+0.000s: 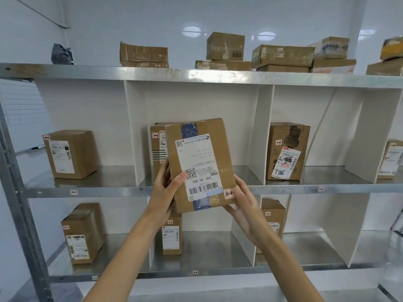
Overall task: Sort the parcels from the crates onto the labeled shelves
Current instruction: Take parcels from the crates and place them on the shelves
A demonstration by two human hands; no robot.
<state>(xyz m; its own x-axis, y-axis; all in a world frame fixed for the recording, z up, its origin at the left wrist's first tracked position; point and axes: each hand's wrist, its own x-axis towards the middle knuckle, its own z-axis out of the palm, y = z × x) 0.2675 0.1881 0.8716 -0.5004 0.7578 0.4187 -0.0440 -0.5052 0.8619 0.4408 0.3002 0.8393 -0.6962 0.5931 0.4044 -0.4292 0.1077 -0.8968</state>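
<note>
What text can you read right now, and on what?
"530- D5 A85": upside down, on the label of the held parcel.
"7786", handwritten, uncertain: on the label of the right-compartment parcel.
"1-2": on a sticker on the rear parcel.
Other labels and shelf tags: too small or blurred.

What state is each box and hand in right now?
Held parcel: in the air before the shelves, label upside down.
Left hand: grips its left edge.
Right hand: holds its lower right corner.
Parcel with handwritten number: standing upright on the shelf.
Top-shelf parcels: lying flat, some stacked.
</note>
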